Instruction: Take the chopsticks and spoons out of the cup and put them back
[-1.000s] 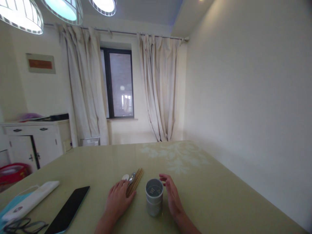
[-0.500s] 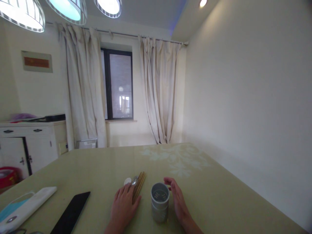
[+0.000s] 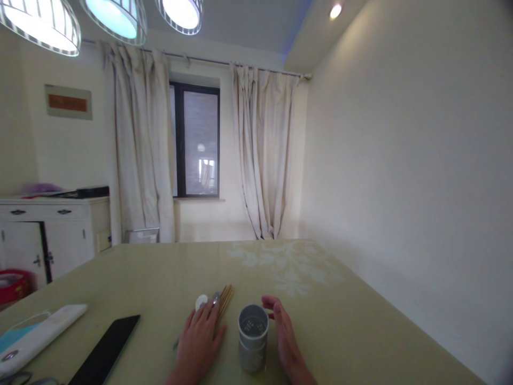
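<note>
On the wide pale green table (image 3: 360, 331), a grey cylindrical cup with small holes in its inner bottom (image 3: 253, 347) stands upright at the near side, between the two hands. The left hand (image 3: 199, 339) is lying palm down, to the left of the cup, over a small group of utensils: a bundle of thin light-brown wooden chopsticks (image 3: 226, 300), a shiny metal spoon (image 3: 216, 297) and a white round piece (image 3: 201, 301), which show beyond its fingers. The fingers are stretched over this group, but the underside is hidden, so I cannot tell if they are clamped on something. The right hand (image 3: 285, 339) stands on its edge just to the right of the cup, with thumb and fingers apart and slightly curved. Its fingertips are close to the far right part of the rim; I cannot tell whether they touch it.

Farther to the left on the table lies a flat black rectangular phone (image 3: 106, 347), and left of it a long white plastic device with rounded corners (image 3: 44, 337). Partly beneath this device, a light blue face mask (image 3: 18, 338) is visible at the left edge.
</note>
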The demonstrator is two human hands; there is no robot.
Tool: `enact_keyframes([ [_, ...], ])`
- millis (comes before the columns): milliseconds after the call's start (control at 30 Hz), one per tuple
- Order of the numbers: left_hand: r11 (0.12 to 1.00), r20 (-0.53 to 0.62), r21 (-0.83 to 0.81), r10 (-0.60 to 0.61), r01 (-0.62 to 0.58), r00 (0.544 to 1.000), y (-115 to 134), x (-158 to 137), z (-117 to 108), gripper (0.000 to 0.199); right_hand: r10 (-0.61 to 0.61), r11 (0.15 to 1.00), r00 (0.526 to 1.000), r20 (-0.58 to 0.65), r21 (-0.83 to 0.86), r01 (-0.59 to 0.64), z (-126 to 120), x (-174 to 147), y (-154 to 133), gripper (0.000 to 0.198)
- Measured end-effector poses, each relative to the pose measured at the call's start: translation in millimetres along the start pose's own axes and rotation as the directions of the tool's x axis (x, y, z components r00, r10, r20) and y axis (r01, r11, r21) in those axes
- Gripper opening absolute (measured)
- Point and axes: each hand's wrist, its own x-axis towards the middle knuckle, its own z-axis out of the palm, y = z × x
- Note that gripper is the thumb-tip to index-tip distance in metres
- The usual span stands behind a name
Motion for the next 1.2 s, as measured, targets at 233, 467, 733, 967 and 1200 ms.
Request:
enact_keyframes([
  [233, 0.999, 0.045, -0.041, -0.012, 0.014, 0.999, -12, -2, -3, 0.064, 0.0, 1.0, 0.999, 0.036, 0.009, -0.001, 3, 1, 0, 0.077],
  [467, 0.995, 0.072, -0.095, 0.019, -0.012, 0.997, -19, 1, 1, 0.065, 0.007, 1.0, 0.999, 0.05, 0.025, -0.008, 3, 1, -6, 0.079],
  [733, 0.971, 0.06, -0.22, 0.114, -0.098, 0.992, -41, 5, 8, 0.06, -0.006, 0.999, 0.999, 0.05, 0.036, 0.004, 4, 0, -6, 0.078],
  [967, 0.951, 0.087, -0.275, 0.173, -0.143, 0.981, -52, 3, 6, 0.06, -0.008, 0.998, 0.999, 0.046, 0.056, 0.006, 7, 0, -5, 0.075],
  [1200, 0.979, 0.057, -0.162, 0.131, -0.12, 0.99, -35, 0, -6, 0.063, -0.033, 0.992, 0.992, 0.119, 0.124, 0.018, 6, -4, -2, 0.08],
])
